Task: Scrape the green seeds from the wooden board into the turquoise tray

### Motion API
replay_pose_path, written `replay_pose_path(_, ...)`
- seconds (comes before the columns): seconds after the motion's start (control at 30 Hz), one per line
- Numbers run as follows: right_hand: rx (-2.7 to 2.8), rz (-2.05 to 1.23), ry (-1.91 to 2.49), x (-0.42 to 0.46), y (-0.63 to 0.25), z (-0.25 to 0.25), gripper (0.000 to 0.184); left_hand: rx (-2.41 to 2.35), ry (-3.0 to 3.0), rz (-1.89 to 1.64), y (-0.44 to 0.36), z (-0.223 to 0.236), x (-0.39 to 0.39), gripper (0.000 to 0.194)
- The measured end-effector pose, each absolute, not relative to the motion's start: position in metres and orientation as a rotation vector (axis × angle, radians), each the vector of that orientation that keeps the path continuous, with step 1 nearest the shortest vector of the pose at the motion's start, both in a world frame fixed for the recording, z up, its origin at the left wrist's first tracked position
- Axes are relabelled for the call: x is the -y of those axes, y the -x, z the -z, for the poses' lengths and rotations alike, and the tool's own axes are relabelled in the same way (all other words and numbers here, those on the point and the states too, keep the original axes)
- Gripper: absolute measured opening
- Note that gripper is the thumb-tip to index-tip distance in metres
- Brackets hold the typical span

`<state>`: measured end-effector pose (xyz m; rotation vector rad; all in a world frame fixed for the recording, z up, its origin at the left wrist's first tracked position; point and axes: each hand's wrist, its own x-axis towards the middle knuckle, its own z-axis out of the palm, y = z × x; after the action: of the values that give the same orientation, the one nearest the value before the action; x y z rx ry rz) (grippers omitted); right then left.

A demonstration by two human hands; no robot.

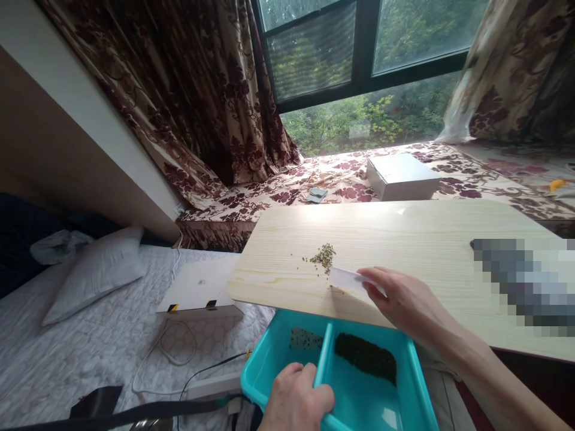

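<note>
My right hand [398, 293] pinches a thin, stiff white card [348, 281] and holds it on edge at the table's surface. Just beyond the card's left end is a small heap of greenish-brown grains, perhaps beans or seeds [323, 256], with a few scattered around it. Below the table's near edge is a turquoise two-compartment bin [426, 395]. My left hand [299, 395] closes on its middle divider, thumb to the right. Dark green grains [366, 358] lie in the right compartment. A thin scatter of grains [305, 339] shows in the left one, partly hidden by my hand.
The pale wooden table [426, 239] reaches right to a pixelated object [530, 281]. A white box [197, 287] and cables lie on the bed [112, 299] at left. On the flowered window seat are a grey-white box [404, 176] and a small folded cloth [316, 195].
</note>
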<state>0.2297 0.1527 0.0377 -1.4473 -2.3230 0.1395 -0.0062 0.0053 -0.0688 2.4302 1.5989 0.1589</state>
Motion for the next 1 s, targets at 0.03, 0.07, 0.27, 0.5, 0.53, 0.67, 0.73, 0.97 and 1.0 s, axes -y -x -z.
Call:
replay_pose_path(0.03,2.33,-0.154,1.428,-0.151,-0.23,-0.038,0.031,-1.611,-2.413,-0.153,0.006,0.067,-0.006,0.033)
replay_pose_path(0.07,2.337,-0.17,1.408,-0.15,-0.232,-0.039,0.031,-1.628,-2.391,-0.149,0.005,0.065,-0.006,0.037)
replay_pose_path(0.27,2.322,-0.158,1.42,-0.144,-0.244,-0.041,0.03,-1.666,-2.272,-0.139,-0.001,0.048,-0.007,0.051)
replay_pose_path(0.5,2.303,-0.133,1.47,-0.137,-0.248,-0.036,0.028,-1.644,-2.383,-0.161,0.003,0.068,-0.007,0.046)
replay_pose_path(0.53,2.309,-0.135,1.451,-0.137,-0.247,-0.036,0.029,-1.64,-2.407,-0.167,0.003,0.072,-0.007,0.041)
replay_pose_path(0.67,2.326,-0.081,1.435,-0.141,-0.239,-0.038,0.03,-1.669,-2.41,-0.223,0.006,0.077,-0.006,0.037)
replay_pose_path(0.73,2.354,-0.075,1.44,-0.145,-0.233,-0.039,0.029,-1.676,-2.398,-0.249,0.008,0.076,-0.004,0.043)
replay_pose_path(0.97,2.418,-0.071,1.407,-0.144,-0.227,-0.042,0.03,-1.699,-2.299,-0.238,0.013,0.064,-0.002,0.049)
replay_pose_path(1.0,2.408,-0.072,1.397,-0.143,-0.228,-0.043,0.03,-1.708,-2.267,-0.24,0.014,0.06,-0.001,0.049)
